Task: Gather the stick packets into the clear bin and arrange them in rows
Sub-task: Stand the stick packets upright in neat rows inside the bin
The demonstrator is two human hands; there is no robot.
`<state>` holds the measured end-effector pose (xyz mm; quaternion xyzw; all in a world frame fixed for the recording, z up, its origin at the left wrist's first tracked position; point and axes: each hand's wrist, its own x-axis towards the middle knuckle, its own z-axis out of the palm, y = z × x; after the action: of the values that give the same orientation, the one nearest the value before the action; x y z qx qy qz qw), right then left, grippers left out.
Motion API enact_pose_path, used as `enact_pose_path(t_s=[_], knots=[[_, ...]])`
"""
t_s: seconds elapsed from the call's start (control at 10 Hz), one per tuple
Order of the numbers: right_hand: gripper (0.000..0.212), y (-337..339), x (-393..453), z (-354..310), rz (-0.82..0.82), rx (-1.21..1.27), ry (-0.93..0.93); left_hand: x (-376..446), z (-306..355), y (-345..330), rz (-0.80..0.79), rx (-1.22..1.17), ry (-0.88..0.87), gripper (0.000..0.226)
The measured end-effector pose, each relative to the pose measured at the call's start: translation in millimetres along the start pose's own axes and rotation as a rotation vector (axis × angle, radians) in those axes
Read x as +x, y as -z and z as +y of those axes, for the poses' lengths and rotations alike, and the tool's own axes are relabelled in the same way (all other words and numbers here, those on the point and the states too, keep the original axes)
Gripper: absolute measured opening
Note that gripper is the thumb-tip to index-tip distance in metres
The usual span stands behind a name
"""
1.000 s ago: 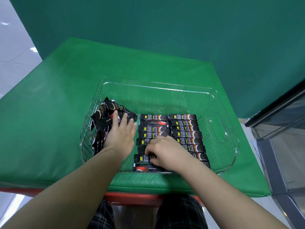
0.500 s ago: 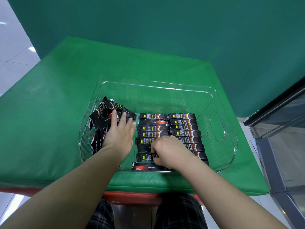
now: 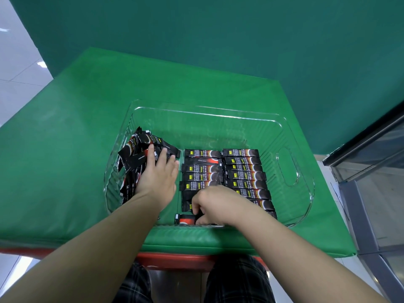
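Observation:
A clear plastic bin (image 3: 218,115) sits on the green table (image 3: 76,149). Inside it, black stick packets lie in two neat rows, a middle row (image 3: 201,169) and a right row (image 3: 244,169). A loose heap of packets (image 3: 140,152) leans against the bin's left wall. My left hand (image 3: 157,178) rests flat on that heap with straight fingers. My right hand (image 3: 216,204) is curled over the near end of the middle row, its fingers pinching a packet (image 3: 185,219) at the bin's front wall. The nearest packets of both rows are hidden under it.
The bin's far half holds no packets, and a handle cutout (image 3: 287,166) is in its right wall. A dark green wall (image 3: 218,40) stands behind the table. A glass cabinet (image 3: 376,171) is at the right. The table's red front edge (image 3: 175,261) is near my lap.
My right hand has slid slightly toward the bin's front wall over the middle row. My left hand stays on the loose heap.

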<state>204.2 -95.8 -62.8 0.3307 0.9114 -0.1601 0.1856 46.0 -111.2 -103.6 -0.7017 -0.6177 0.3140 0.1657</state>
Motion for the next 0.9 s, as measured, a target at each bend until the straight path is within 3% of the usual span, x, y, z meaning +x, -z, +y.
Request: enact_pose_path(t_s=[0.2, 0.6, 0.9], knots=[[0.021, 0.9, 0.6, -1.3, 0.029, -0.089, 0.000, 0.2, 0.0, -1.0, -0.004, 0.009, 0.000, 0.062], [0.006, 2.9, -7.3, 1.5, -0.024, -0.035, -0.048, -1.1, -0.8, 0.9, -0.006, -0.009, -0.001, 0.061], [0.010, -0.8, -4.3, 5.2, -0.031, -0.059, -0.045, -0.9, -1.3, 2.1, -0.011, -0.011, -0.002, 0.061]])
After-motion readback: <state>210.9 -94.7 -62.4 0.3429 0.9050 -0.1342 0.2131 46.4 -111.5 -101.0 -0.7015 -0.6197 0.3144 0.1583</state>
